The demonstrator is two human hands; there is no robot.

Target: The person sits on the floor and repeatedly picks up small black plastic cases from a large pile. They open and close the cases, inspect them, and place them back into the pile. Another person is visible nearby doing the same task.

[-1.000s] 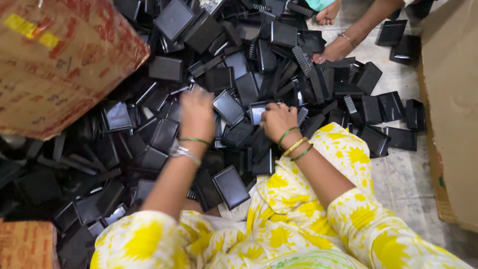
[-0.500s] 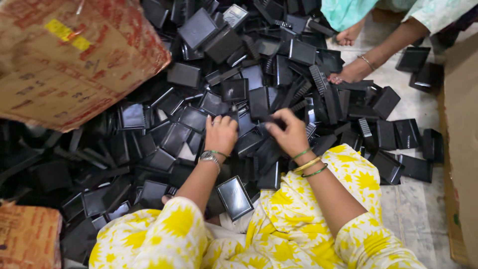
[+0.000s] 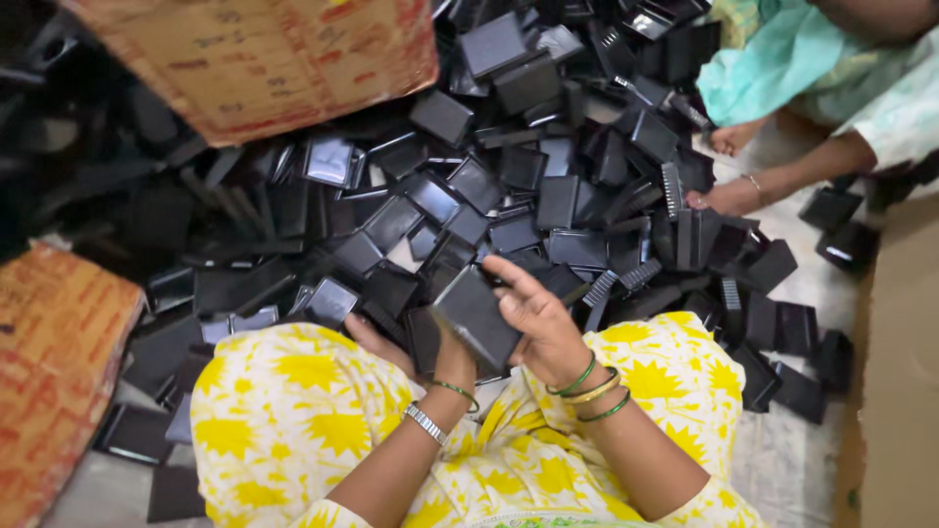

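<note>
Black plastic tray (image 3: 476, 315), flat and square, sat up in front of my lap, lifted clear of the heap so I could look it over. My left hand (image 3: 445, 364) gripped it from below, fingers curled around its lower edge to take the weight, though the tray hid most of them. My right hand (image 3: 541, 315) clasped its right side, thumb stretched across the top edge and fingers wrapped behind, which kept it tilted toward my eyes. Both wrists wore bangles, and a watch (image 3: 425, 423) circled the left forearm.

Around my knees, covered in yellow patterned cloth (image 3: 293, 411), lay the pile of black trays (image 3: 548, 186), heaped every which way, some face up, some on edge, so that any one was within easy reach. I judged they had simply been dumped there loose.

They rested on a pale floor (image 3: 792, 460), bare only in patches at the right. A worn cardboard box (image 3: 264, 59) leaned over the pile at upper left, and another cardboard box (image 3: 59, 381) stood by my left knee. Across the heap another person's hand (image 3: 724, 198) rested on the trays, beside a light green garment (image 3: 773, 68).
</note>
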